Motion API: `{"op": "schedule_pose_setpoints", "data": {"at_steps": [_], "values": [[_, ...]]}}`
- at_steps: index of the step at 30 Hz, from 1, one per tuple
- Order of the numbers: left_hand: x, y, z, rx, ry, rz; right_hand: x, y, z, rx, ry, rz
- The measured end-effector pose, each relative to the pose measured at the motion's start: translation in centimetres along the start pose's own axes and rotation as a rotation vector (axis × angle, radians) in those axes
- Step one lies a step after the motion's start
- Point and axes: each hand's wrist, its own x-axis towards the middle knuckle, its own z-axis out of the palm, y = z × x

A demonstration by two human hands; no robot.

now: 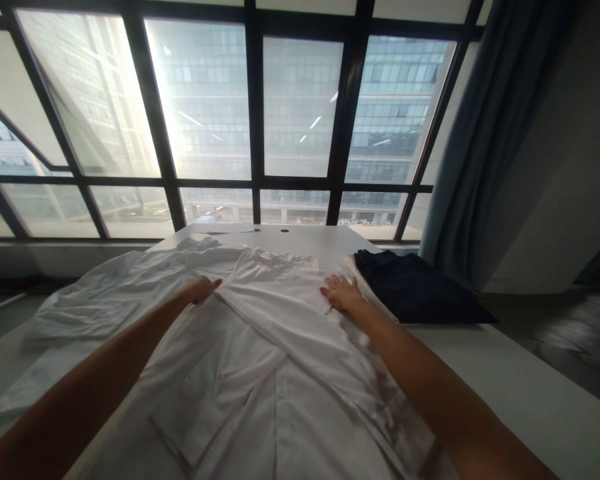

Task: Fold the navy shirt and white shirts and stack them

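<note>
A white button-up shirt (280, 347) lies spread over the table in front of me, its button placket running toward me and one part folded diagonally across it. My left hand (201, 291) is closed on the shirt at the left end of that fold, thumb pointing right. On the shirt's far right side rests my right hand (341, 292), palm down with fingers spread. More white fabric (115, 293) lies rumpled beyond and left of my left hand; I cannot tell whether it belongs to the same shirt.
Folded dark navy cloth (415, 287) lies on a pale folded cloth at the right of the white table (500, 373). Two dark round spots mark the table's far end. Behind it stand large black-framed windows (303, 107), with a blue-grey curtain (470, 167) at the right.
</note>
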Motion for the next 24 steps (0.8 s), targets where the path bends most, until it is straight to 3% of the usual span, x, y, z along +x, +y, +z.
{"op": "schedule_pose_setpoints", "data": {"at_steps": [3,6,9,11,13,17,21,24], "values": [[-1.3,-0.1,0.0,0.072,-0.1,-0.072,-0.8,-0.2,0.1,-0.055,0.12,0.009],[-3.6,0.0,0.3,0.164,0.036,-0.034,-2.1,-0.5,-0.2,-0.071,0.185,0.009],[-6.7,1.1,0.3,0.248,0.196,0.044,-4.4,-1.1,-1.2,-0.059,0.189,-0.08],[-9.1,2.1,0.1,0.281,0.233,0.105,-6.3,-1.6,-2.0,-0.01,0.193,-0.137],[-11.5,2.9,-0.4,0.28,0.109,0.12,-8.2,-1.9,-2.7,0.06,0.177,-0.159],[-15.4,3.1,-1.3,0.163,-0.273,0.112,-11.3,-1.8,-3.4,0.171,0.1,-0.161],[-17.6,2.4,-1.8,0.056,-0.478,0.126,-13.0,-0.8,-3.4,0.232,0.038,-0.151],[-18.8,2.3,-2.0,0.007,-0.527,0.121,-13.6,0.1,-3.4,0.287,-0.042,-0.196]]}}
